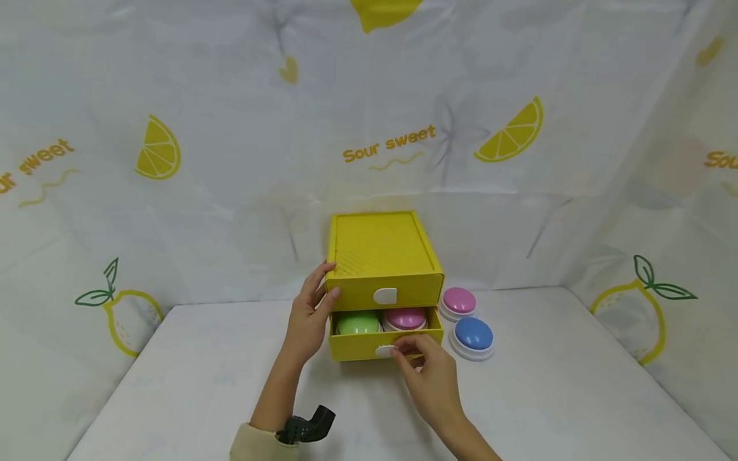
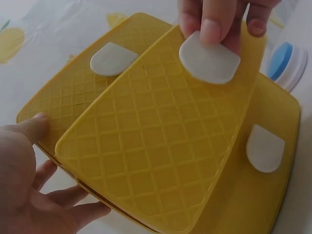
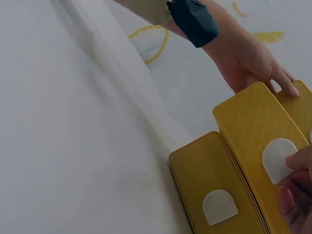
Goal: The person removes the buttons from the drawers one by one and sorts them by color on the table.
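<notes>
You face a yellow cabinet (image 1: 380, 243), its yellow drawer (image 2: 141, 141) diamond-gridded, its handle (image 2: 209, 63) white, with green, pink and blue buttons (image 1: 474, 333), a white table (image 1: 190, 378), and a white backdrop (image 1: 230, 224) printed with yellow lemons (image 1: 386, 11).

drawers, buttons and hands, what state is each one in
Top drawer: shut
Middle drawer: pulled open
Bottom drawer: shut
Green button: in middle drawer
Inner pink button: in middle drawer
Outer pink button: on table, dome up
Blue button: on table, dome up
Left hand: thumb on top drawer's front
Right hand: pinches middle drawer's handle
</notes>
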`<state>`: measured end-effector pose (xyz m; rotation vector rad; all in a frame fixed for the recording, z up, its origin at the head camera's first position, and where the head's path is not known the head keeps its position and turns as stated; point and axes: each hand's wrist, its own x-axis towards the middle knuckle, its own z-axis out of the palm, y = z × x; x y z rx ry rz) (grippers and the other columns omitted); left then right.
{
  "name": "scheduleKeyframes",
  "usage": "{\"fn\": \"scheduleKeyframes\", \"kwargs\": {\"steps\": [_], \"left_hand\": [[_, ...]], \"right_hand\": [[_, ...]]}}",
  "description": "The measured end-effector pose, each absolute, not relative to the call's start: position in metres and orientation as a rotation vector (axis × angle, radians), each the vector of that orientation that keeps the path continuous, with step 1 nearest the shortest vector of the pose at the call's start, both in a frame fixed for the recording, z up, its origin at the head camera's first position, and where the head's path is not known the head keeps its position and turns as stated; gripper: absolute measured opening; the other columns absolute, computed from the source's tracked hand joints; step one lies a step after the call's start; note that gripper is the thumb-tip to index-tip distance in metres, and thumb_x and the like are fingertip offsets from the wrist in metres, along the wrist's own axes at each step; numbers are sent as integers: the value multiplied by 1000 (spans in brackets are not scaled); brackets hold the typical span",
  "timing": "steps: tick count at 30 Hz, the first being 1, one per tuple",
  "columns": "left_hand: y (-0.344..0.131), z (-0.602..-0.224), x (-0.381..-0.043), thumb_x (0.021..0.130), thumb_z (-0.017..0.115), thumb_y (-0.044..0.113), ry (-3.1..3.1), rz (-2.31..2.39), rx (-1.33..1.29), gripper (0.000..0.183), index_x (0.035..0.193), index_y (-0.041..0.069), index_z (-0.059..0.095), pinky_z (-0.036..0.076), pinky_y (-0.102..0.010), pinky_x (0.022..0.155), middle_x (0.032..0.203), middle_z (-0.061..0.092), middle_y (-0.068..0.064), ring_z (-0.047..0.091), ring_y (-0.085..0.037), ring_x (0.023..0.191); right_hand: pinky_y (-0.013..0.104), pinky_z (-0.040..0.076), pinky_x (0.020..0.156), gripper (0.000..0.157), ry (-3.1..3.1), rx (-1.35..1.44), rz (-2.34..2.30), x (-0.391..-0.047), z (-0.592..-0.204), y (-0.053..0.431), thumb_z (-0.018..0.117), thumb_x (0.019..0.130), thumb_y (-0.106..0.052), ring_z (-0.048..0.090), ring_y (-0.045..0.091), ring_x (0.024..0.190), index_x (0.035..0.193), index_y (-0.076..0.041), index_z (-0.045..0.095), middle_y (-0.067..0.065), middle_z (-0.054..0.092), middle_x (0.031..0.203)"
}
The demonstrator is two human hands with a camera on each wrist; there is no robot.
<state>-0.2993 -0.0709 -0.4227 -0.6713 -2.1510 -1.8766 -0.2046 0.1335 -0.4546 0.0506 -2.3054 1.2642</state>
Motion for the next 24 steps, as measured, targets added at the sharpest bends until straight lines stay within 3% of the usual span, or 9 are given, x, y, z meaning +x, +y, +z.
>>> {"fn": "scheduleKeyframes", "kwargs": {"steps": [10,21,24], "left_hand": [[-72,-425,-300,107,51,21,-2177,-1844,-692,45,151,27,42,44,-47,113,167,28,1,43,-29,147],[-73,-425,-300,106,52,20,-2160,-1858,-721,47,152,25,42,44,-51,113,167,28,-1,42,-31,148],[-72,-425,-300,106,52,21,-2160,-1845,-721,48,152,26,41,44,-51,113,167,28,-1,42,-32,148]], "right_hand": [[18,58,65,19,-2302,33,1282,-176,-454,131,80,83,0,60,-3,74,89,-17,73,-8,68,86],[16,58,67,16,-2408,13,1316,-149,-449,134,81,84,-10,61,-3,81,92,-21,74,-12,69,88],[17,58,64,20,-2349,81,1303,-146,-451,136,82,82,-5,61,-3,79,91,-21,75,-10,70,87]]}}
